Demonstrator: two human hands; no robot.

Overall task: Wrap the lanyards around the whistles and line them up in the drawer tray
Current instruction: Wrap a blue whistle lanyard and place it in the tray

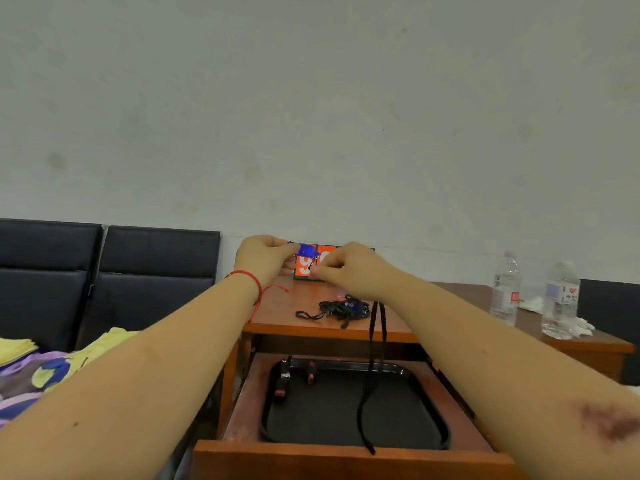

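both hands are up high over the far side of the worktop (pixel 277 306): left hand (pixel 265 259) has its grip pinched on the blue whistle (pixel 306 251), right hand (pixel 346 268) pinches the black lanyard (pixel 375 341). the long loop dangles down over the tray (pixel 440 414) in the open drawer (pixel 346 459). my worry is it snags on the drawer front or sweeps the two wrapped whistles (pixel 281 382) at the far left. plenty of open tray to the right. the spare pile (pixel 341 308) sits near the worktop edge.
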